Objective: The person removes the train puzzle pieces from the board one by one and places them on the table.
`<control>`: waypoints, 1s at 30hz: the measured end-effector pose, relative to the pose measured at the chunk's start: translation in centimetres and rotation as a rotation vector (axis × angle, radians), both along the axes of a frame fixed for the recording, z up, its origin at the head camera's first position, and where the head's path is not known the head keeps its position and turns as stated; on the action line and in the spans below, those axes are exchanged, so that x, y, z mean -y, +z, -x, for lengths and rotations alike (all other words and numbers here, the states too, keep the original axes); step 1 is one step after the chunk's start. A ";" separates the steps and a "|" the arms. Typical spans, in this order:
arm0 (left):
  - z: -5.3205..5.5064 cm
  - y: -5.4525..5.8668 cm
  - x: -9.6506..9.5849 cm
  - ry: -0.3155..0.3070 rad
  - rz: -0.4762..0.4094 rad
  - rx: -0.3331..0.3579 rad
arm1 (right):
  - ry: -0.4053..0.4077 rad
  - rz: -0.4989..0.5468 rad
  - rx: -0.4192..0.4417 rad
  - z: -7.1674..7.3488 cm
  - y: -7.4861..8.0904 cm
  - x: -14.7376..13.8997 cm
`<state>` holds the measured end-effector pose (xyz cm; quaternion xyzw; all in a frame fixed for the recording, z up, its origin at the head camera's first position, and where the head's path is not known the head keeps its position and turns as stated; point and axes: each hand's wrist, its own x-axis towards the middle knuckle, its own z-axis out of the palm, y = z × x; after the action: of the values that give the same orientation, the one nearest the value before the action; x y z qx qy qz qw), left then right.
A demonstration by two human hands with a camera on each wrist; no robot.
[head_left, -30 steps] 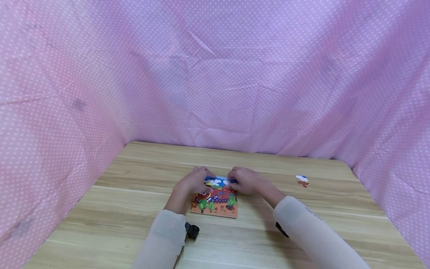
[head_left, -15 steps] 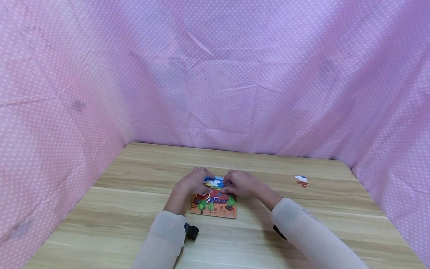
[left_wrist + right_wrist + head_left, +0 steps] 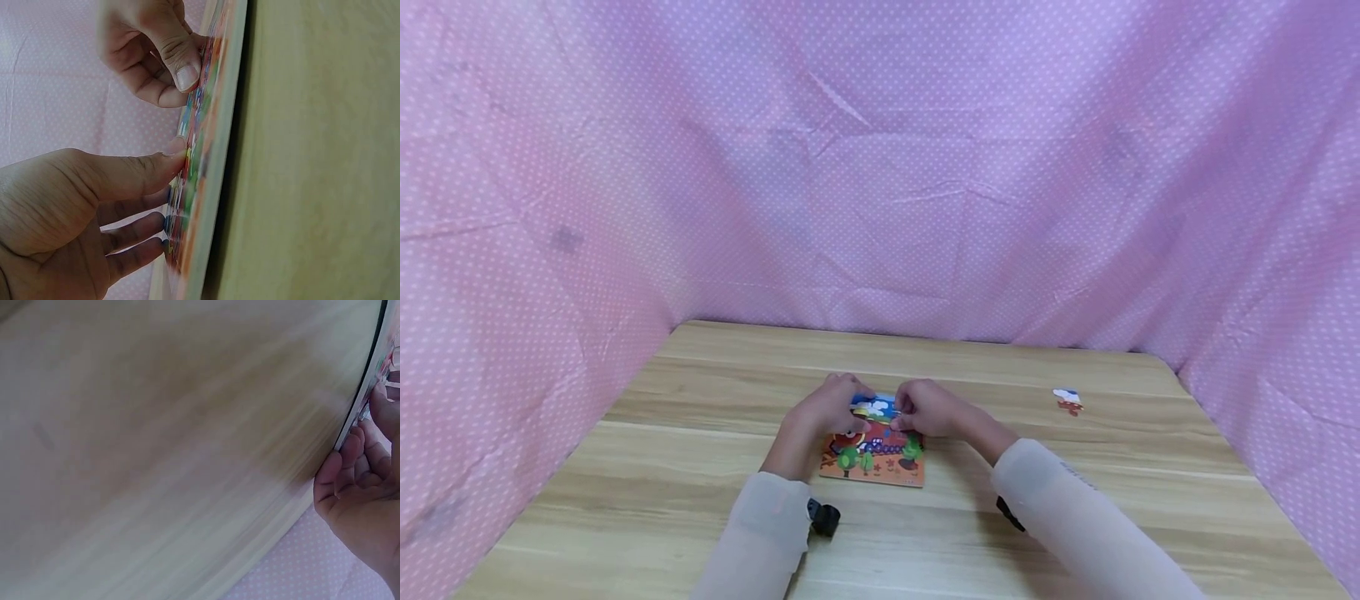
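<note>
A square jigsaw puzzle (image 3: 880, 467) with clouds, a train and trees lies on its board at the middle of the table. My left hand (image 3: 830, 406) rests its thumb and fingertips on the puzzle's left part; in the left wrist view its fingers (image 3: 134, 253) reach fairly straight to the picture. Over the upper right part, my right hand (image 3: 931, 408) bends its fingers, with the thumb touching the surface. I cannot tell whether a piece is pinched there. In the right wrist view, curled fingers of the right hand (image 3: 362, 481) are at the board's edge.
One puzzle piece (image 3: 1067, 400), white, blue and red-brown, lies apart at the right on the wooden table (image 3: 700, 467). A pink dotted cloth (image 3: 880, 208) hangs behind and along both sides. Black wrist cameras, such as the left one (image 3: 826, 520), sit under the sleeves.
My right hand has moved left from the puzzle's right edge onto its upper right part, and its fingers have drawn in. The left hand stays at the left part. The view has shifted slightly.
</note>
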<state>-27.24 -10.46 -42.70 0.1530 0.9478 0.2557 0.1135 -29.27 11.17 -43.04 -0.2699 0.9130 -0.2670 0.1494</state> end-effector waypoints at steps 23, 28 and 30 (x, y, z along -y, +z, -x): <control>0.2 -0.1 0.0 -0.005 0.004 -0.009 | 0.023 0.062 0.007 0.1 0.0 -0.6; 0.1 0.0 0.1 -0.006 0.008 -0.010 | 0.009 0.102 0.026 0.4 0.2 -1.3; 0.1 0.0 0.1 -0.005 0.010 -0.013 | 0.007 0.115 0.037 0.6 0.3 -1.6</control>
<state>-27.33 -10.58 -42.67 0.1563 0.9494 0.2496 0.1089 -29.89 12.80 -42.73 -0.2762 0.8923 -0.3234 0.1512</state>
